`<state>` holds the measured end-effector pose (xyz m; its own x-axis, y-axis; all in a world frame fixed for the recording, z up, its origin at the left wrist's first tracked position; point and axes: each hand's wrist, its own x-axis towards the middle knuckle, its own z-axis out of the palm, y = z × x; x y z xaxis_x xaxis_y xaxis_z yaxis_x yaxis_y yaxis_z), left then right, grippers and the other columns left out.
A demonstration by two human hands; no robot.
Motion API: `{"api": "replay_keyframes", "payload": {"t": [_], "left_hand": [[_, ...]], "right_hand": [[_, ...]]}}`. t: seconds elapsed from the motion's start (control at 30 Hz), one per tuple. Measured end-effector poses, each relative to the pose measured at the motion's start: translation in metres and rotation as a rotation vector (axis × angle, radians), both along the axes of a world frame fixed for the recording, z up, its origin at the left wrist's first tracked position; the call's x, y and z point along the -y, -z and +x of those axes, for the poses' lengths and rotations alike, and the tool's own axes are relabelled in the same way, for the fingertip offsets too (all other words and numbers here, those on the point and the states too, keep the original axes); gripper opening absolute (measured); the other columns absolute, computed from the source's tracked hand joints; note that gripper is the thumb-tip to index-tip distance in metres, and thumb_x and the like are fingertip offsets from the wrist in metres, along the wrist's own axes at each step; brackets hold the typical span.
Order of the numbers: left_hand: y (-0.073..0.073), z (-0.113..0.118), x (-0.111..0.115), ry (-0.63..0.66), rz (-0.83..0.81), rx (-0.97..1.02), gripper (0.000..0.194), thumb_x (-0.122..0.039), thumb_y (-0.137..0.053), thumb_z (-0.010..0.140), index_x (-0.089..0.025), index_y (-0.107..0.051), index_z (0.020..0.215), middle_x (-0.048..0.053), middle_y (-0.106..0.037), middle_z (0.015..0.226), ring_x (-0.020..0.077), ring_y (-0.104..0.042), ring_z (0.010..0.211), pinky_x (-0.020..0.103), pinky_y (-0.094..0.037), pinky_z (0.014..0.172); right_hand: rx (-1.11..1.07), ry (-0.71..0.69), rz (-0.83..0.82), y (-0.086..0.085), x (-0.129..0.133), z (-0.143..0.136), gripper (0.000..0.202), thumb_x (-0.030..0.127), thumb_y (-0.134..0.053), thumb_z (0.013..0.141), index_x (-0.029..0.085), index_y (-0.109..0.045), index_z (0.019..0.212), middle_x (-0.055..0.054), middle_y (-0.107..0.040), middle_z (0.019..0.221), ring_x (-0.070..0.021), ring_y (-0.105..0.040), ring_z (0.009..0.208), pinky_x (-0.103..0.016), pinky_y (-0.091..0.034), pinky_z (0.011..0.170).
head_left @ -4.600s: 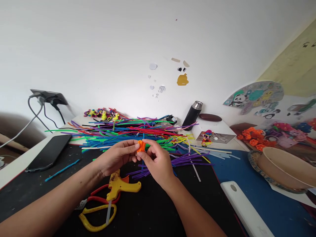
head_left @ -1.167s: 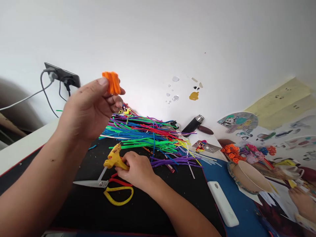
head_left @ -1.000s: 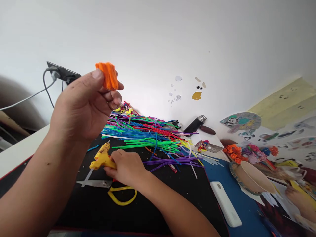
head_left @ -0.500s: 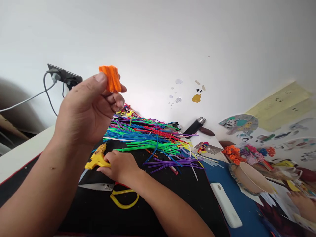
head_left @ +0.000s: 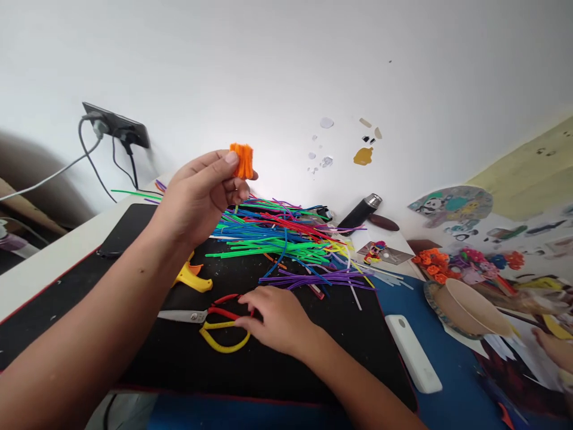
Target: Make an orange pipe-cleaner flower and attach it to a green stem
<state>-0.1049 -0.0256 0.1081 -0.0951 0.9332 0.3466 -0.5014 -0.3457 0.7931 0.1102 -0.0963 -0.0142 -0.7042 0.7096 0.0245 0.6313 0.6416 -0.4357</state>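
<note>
My left hand (head_left: 203, 188) is raised before the wall, pinching a small block of orange pipe cleaner pieces (head_left: 243, 162) set side by side. Below it on the black mat lies a yellow glue gun (head_left: 193, 279), partly hidden behind my left forearm. Scissors (head_left: 224, 341) with one red and one yellow handle rest on the mat, blades pointing left. At the handle end is my right hand (head_left: 280, 316), thumb and fingers apart around the red handle; whether they touch it I cannot tell.
Loose pipe cleaners (head_left: 286, 248) in many colours are heaped at the back. Behind them leans a black thermos (head_left: 360, 215). A white oblong case (head_left: 412, 353) and a bowl (head_left: 474, 307) are at right. On the left lie a phone (head_left: 128, 230) and power cables (head_left: 134, 170).
My right hand has let go of the glue gun and moved right to the scissors' handles. My left hand, still pinching the orange block, appears farther right and away. The view has shifted.
</note>
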Motion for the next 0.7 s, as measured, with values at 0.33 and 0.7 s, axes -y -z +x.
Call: {"api": "replay_keyframes", "payload": {"t": [0.33, 0.7], "left_hand": [[0.012, 0.014, -0.005, 0.053, -0.039, -0.074, 0.012, -0.026, -0.077, 0.094, -0.017, -0.081, 0.087, 0.006, -0.078, 0.084, 0.0132, -0.064, 0.065, 0.024, -0.053, 0.061], [0.012, 0.014, -0.004, 0.033, -0.050, -0.088, 0.010, -0.026, -0.078, 0.093, -0.018, -0.082, 0.089, 0.007, -0.076, 0.083, 0.0149, -0.066, 0.065, 0.026, -0.055, 0.061]], "right_hand": [[0.238, -0.124, 0.180, 0.011, 0.013, -0.018, 0.027, 0.042, -0.069, 0.107, 0.017, -0.071, 0.115, -0.008, -0.075, 0.109, -0.0242, -0.075, 0.091, -0.033, -0.059, 0.069], [0.231, -0.129, 0.026, 0.009, 0.016, -0.013, 0.029, 0.040, -0.069, 0.098, 0.020, -0.066, 0.119, -0.007, -0.080, 0.112, -0.0266, -0.080, 0.088, -0.034, -0.058, 0.062]]}}
